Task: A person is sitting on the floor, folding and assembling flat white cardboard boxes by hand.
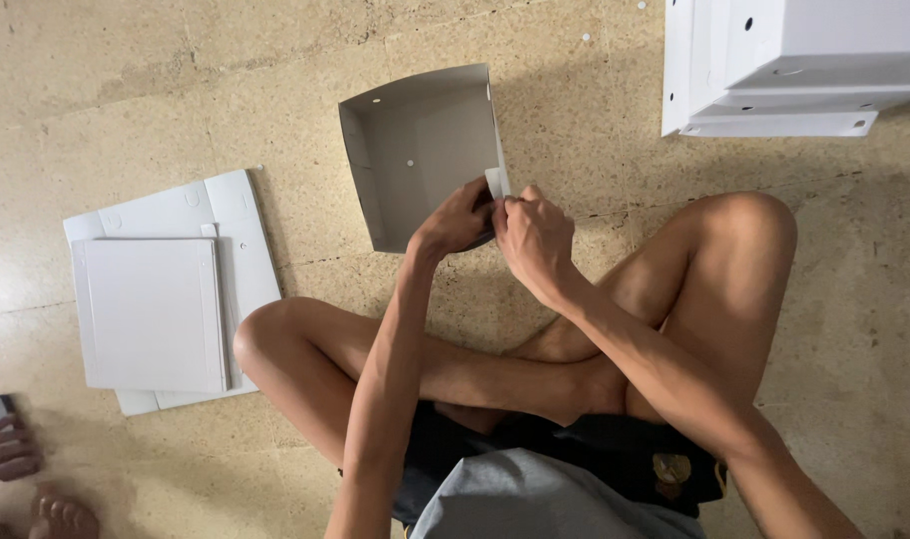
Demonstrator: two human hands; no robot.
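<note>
Bare arms and bare legs, no sleeves anywhere near the left hand (pixel 453 222) or right hand (pixel 535 240). Wearing a light grey shirt (pixel 535 499) and dark shorts (pixel 595 449). Got a small round gold-ish patch (pixel 672 469) on the shorts.

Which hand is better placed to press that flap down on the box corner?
Probably the right hand: its fingertips already pinch the small flap at the box corner. The left hand grips the box wall just beside it, steadying it.
</note>
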